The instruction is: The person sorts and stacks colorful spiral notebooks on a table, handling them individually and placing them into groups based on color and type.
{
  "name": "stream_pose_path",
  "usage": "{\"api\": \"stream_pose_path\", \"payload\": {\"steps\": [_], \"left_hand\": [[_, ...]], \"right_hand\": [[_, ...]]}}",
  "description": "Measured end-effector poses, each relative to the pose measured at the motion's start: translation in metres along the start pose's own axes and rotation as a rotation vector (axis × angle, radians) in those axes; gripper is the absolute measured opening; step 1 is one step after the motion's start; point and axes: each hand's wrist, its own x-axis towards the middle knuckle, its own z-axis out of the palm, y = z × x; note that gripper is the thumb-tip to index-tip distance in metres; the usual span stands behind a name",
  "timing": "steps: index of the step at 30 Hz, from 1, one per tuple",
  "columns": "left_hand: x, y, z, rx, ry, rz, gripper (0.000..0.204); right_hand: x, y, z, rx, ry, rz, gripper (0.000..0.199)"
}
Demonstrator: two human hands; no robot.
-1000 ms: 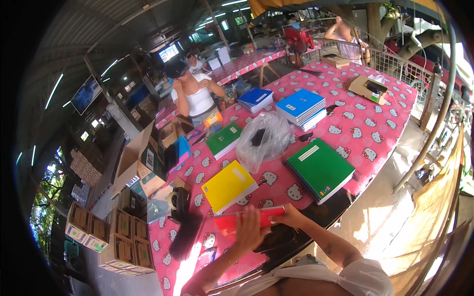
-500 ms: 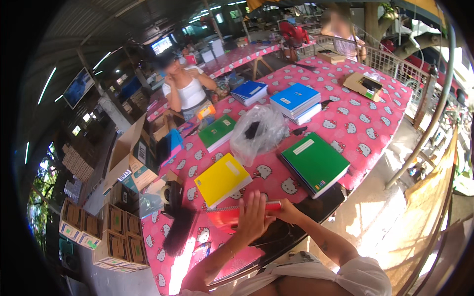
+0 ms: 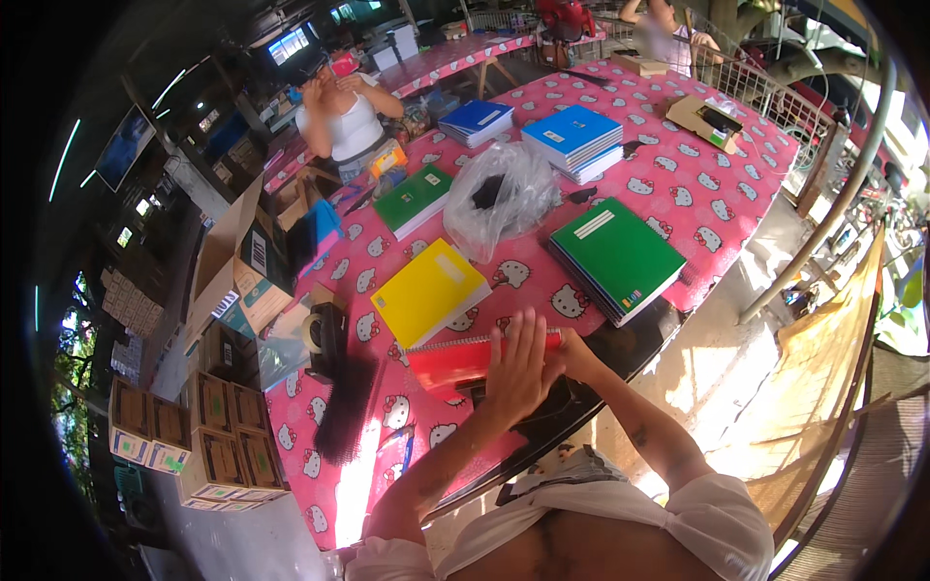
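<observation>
A red spiral notebook (image 3: 449,365) is tilted up at the near table edge, its wire binding along the top. My left hand (image 3: 523,366) lies flat against its cover, fingers stretched upward. At the notebook's right end, my right hand (image 3: 577,356) grips it, with some fingers hidden. Just beyond lies a yellow notebook (image 3: 428,293). To the right is a stack of green notebooks (image 3: 617,257). A crumpled clear plastic bag (image 3: 506,208) with something dark inside sits farther back, beside another green notebook (image 3: 414,201).
Blue notebooks (image 3: 573,136) are stacked toward the back of the pink patterned table (image 3: 717,189). A tape dispenser (image 3: 325,339) and a black mesh item (image 3: 347,416) lie at left, near an open carton (image 3: 237,261). Small boxes (image 3: 232,441) are piled beside the table. A co-worker (image 3: 349,121) is across at left.
The view has tilted downward, so the table sits higher in it. More of the red cover shows now. My left hand stays flat on the notebook and my right hand keeps its right end.
</observation>
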Motion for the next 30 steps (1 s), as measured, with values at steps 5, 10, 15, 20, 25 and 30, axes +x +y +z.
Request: {"api": "stream_pose_path", "payload": {"steps": [5, 10, 15, 20, 25, 30], "left_hand": [[-0.103, 0.021, 0.004, -0.579, 0.292, -0.483, 0.075], [-0.153, -0.006, 0.053, -1.371, 0.126, -0.964, 0.062], [-0.180, -0.104, 0.057, -0.866, -0.035, -0.768, 0.047], [-0.286, -0.113, 0.035, -0.055, -0.177, -0.726, 0.053], [-0.317, -0.107, 0.022, -0.037, -0.101, -0.670, 0.039], [-0.278, -0.140, -0.012, -1.667, 0.646, -1.332, 0.029]], "right_hand": [[-0.021, -0.022, 0.024, -0.139, 0.258, 0.029, 0.030], [-0.104, -0.029, 0.083, -0.392, 0.138, -0.119, 0.033], [-0.067, -0.008, 0.124, -0.874, -0.139, -0.659, 0.033], [-0.017, -0.007, 0.160, -1.102, 0.057, -0.439, 0.032], [0.027, -0.075, 0.170, -1.188, 0.192, -0.490, 0.034], [0.054, -0.067, 0.162, -1.310, 0.152, -0.336, 0.027]]}}
